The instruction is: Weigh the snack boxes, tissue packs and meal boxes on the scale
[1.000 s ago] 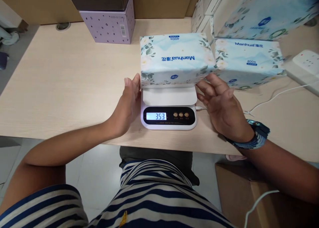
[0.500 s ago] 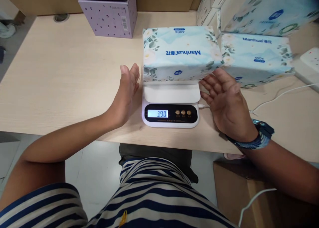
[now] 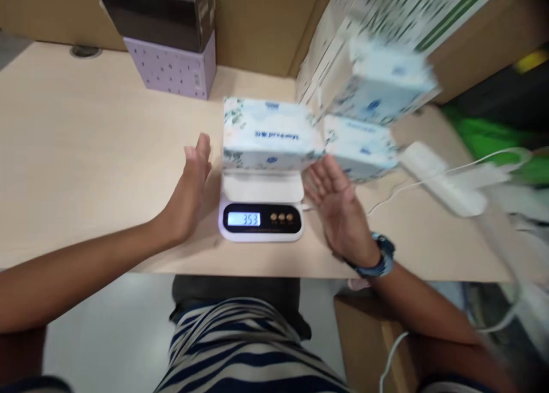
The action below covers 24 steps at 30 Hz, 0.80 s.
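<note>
A white-and-blue floral tissue pack [image 3: 270, 131] rests on the plate of a small white digital scale [image 3: 262, 235]. Its lit display [image 3: 243, 219] reads what looks like 353, any decimal point being too blurred to make out. To the left of the scale, my left hand [image 3: 189, 193] is held on edge, fingers stretched, apart from the pack. On the other side my right hand [image 3: 338, 210], palm turned inward and fingers extended, is close to the pack's lower right corner; whether it touches I cannot tell. Neither hand holds anything.
Right of the scale stands another tissue pack [image 3: 360, 144], with a further tissue pack [image 3: 381, 84] stacked behind it. A white power strip [image 3: 446, 181] and cable lie at the right. A purple box [image 3: 175, 67] with a dark box [image 3: 158, 18] on top stands at the back left.
The camera view has swung toward the right, bringing the power strip further in. The display has gone from 3.90 to about 353. My left hand is slightly farther from the pack.
</note>
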### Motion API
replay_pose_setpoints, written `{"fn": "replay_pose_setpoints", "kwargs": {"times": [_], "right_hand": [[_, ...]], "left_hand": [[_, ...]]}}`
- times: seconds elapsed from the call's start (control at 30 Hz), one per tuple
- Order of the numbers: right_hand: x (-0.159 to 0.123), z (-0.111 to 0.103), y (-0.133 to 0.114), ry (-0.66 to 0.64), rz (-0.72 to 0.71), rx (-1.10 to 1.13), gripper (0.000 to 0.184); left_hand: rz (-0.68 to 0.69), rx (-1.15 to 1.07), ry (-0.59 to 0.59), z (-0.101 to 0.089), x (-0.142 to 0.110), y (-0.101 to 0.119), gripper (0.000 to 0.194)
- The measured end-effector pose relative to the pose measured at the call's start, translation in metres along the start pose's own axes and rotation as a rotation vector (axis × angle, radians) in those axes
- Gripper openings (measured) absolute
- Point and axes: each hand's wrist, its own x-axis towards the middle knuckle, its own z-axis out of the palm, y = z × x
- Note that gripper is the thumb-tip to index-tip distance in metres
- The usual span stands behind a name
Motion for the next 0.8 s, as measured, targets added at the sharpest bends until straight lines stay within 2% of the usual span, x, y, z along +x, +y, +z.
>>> {"fn": "replay_pose_setpoints", "kwargs": {"times": [0.1, 0.17, 0.2, 0.23, 0.3, 0.4, 0.47, 0.53, 0.6, 0.67, 0.8], "right_hand": [[-0.001, -0.005, -0.005, -0.118, -0.088, -0.014, 0.095], [0.013, -0.008, -0.013, -0.195, -0.088, -0.037, 0.092], [0.025, -0.006, -0.021, -0.233, -0.074, -0.052, 0.093], [0.04, -0.001, -0.032, -0.268, -0.062, -0.071, 0.095], [0.075, 0.019, -0.059, -0.325, -0.056, -0.13, 0.1], [0.128, 0.068, -0.097, -0.37, -0.188, -0.315, 0.098], [0.158, 0.105, -0.109, -0.414, -0.293, -0.599, 0.085], [0.182, 0.136, -0.109, -0.42, -0.341, -0.894, 0.075], [0.2, 0.158, -0.106, -0.406, -0.374, -1.089, 0.073], [0.212, 0.17, -0.104, -0.401, -0.427, -1.211, 0.075], [0.223, 0.178, -0.111, -0.414, -0.499, -1.404, 0.071]], "left_hand": [[0.127, 0.004, -0.064, 0.0, -0.008, -0.012, 0.098], [0.242, 0.026, -0.128, 0.0, -0.005, -0.013, 0.101], [0.293, 0.039, -0.118, -0.003, 0.001, -0.011, 0.101], [0.332, 0.056, -0.07, -0.009, 0.008, -0.007, 0.098], [0.355, 0.083, 0.13, -0.028, 0.029, 0.001, 0.082], [0.283, 0.125, 0.428, -0.066, 0.06, 0.01, 0.058], [0.225, 0.139, 0.549, -0.087, 0.076, 0.01, 0.048], [0.182, 0.139, 0.646, -0.102, 0.089, 0.005, 0.043], [0.149, 0.121, 0.726, -0.111, 0.1, -0.002, 0.043], [0.145, 0.1, 0.765, -0.119, 0.108, -0.008, 0.041], [0.178, 0.103, 0.73, -0.135, 0.116, -0.013, 0.04]]}}
